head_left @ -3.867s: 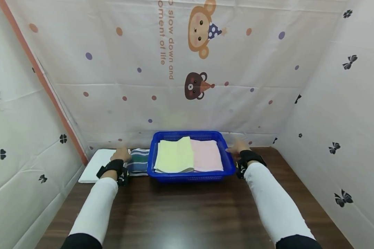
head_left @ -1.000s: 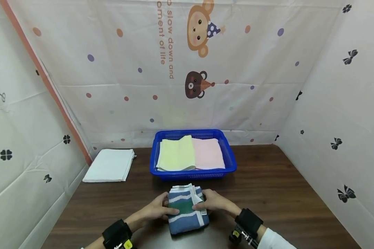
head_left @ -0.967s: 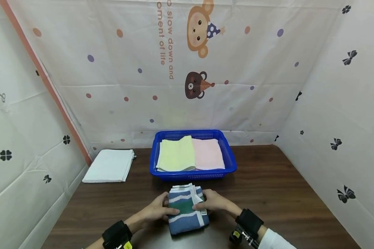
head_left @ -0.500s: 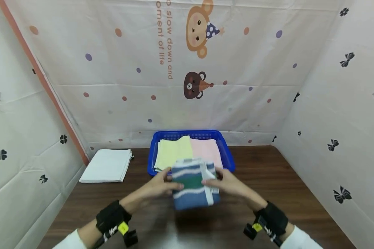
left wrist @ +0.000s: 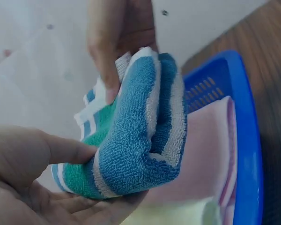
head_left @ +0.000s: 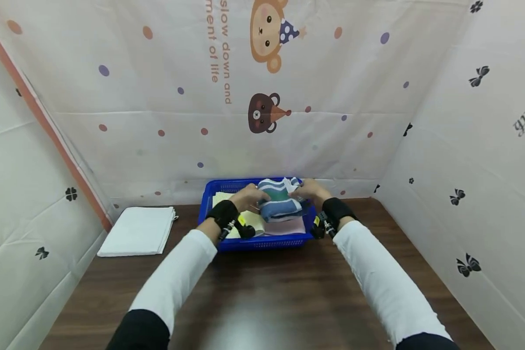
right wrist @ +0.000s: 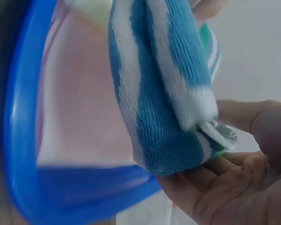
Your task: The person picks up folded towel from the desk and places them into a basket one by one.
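Note:
A folded striped towel, blue, green and white, is held over the basket between both hands. My left hand grips its left side, thumb on top and fingers beneath, as the left wrist view shows. My right hand pinches the right side near a small white label. Under the striped towel, a pink towel and a pale yellow towel lie side by side in the blue plastic basket. Both are partly hidden by the hands and the striped towel.
On the brown wooden table, a folded white towel lies left of the basket. A patterned cloth wall rises right behind the basket, with further cloth walls at the left and right.
The striped towel came from beside the white towel to the front of the table, between both hands. It has since been lifted forward and now hangs over the basket.

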### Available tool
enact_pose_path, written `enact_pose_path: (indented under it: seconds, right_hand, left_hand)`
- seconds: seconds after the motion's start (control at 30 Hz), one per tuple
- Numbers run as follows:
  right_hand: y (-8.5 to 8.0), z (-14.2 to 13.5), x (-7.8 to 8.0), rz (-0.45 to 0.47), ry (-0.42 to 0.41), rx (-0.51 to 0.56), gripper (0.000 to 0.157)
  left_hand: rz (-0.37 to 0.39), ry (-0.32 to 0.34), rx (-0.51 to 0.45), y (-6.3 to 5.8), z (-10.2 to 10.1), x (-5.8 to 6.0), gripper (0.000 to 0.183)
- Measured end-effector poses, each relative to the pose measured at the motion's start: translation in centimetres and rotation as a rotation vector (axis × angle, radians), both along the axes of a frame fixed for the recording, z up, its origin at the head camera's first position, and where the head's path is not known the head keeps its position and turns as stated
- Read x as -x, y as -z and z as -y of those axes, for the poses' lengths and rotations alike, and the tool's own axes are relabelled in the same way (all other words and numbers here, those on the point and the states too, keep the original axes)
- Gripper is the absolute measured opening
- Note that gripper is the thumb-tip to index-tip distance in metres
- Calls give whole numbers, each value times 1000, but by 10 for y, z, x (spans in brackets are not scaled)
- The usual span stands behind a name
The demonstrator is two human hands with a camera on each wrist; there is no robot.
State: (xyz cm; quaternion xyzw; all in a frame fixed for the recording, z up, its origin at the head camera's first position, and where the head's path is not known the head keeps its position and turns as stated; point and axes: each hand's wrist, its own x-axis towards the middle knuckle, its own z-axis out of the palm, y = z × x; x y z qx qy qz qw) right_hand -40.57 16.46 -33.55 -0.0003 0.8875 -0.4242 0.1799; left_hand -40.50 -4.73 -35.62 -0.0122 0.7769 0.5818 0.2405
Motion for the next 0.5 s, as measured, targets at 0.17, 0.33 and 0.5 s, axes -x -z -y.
enact_pose_path:
  seconds: [0.17,0.33,0.5]
  right_hand:
    - [24,-3,0,-47,0,-118,40]
    - [41,1,-1,-55,-4,-242,21]
    - [44,7,-2,-39,5,-323,19]
  left_hand:
    - [-42,-28,-8,18,-13,-3,73]
    - [-139,-21,268,36,-14,-3,47]
    - [-189,7,498,43,-10,-2,33]
